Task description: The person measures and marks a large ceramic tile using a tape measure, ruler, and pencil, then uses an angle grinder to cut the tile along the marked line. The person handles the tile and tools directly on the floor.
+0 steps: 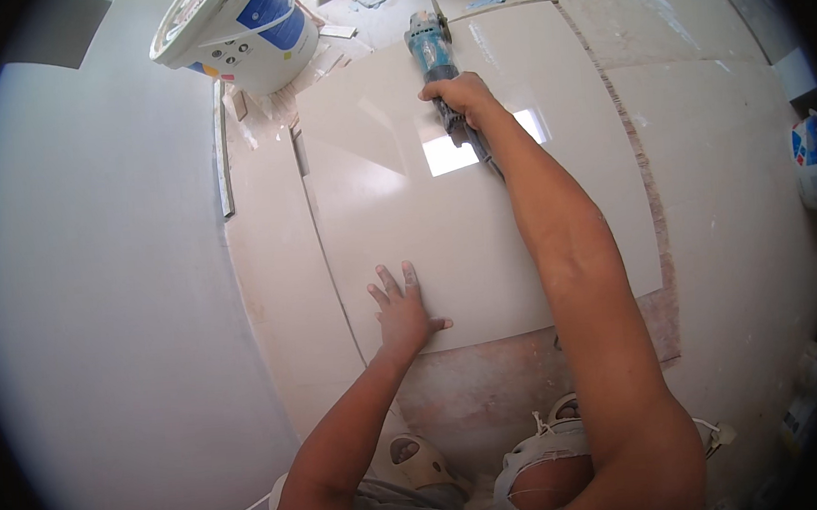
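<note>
A large glossy beige tile (480, 204) lies flat on the floor in front of me. My left hand (401, 313) rests palm down on its near edge, fingers spread. My right hand (460, 98) is stretched out over the far part of the tile and grips a teal angle grinder (434, 52), whose head points away from me near the tile's far edge. A dark cord runs back along my right forearm.
A white bucket (236, 32) with blue markings lies tipped at the far left. A plain white wall (93, 302) fills the left. A thin metal strip (224, 154) lies by the wall. Laid tiles (732, 198) extend right. Bare mortar (492, 390) shows near my knees.
</note>
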### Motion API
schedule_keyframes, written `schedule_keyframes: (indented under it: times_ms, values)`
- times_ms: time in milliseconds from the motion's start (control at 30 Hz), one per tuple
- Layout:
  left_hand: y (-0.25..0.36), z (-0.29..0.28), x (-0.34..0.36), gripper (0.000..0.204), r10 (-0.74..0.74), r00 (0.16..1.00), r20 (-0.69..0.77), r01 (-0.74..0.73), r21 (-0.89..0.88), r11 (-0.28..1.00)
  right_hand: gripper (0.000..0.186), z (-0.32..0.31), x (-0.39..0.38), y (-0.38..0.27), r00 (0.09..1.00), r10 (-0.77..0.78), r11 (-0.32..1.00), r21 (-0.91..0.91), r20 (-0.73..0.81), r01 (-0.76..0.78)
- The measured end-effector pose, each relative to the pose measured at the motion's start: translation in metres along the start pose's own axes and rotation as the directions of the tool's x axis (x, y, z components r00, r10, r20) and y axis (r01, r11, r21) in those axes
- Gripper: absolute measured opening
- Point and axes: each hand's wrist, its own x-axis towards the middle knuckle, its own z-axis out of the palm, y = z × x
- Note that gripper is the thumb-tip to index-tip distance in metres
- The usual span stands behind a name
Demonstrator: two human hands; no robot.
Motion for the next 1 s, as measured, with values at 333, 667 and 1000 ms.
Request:
schedule_keyframes:
  times_ms: [333, 667, 1000]
  values:
    - [-0.002, 0.002, 0.000, 0.138, 0.006, 1.000, -0.006, -0.006, -0.012, 1.000, 0.039, 0.002, 0.005, 0.006, 1.000, 0.003, 1.000, 0.009, 0.001, -0.003]
    - [-0.003, 0.005, 0.001, 0.138, 0.009, 1.000, -0.023, -0.009, -0.005, 1.000, 0.038, 0.000, -0.001, 0.005, 1.000, 0.020, 1.000, 0.019, 0.012, -0.020]
    - [-0.002, 0.002, 0.000, 0.135, 0.008, 1.000, -0.019, -0.008, -0.039, 0.999, 0.039, -0.002, -0.008, 0.010, 0.999, 0.016, 0.999, 0.028, 0.035, -0.017]
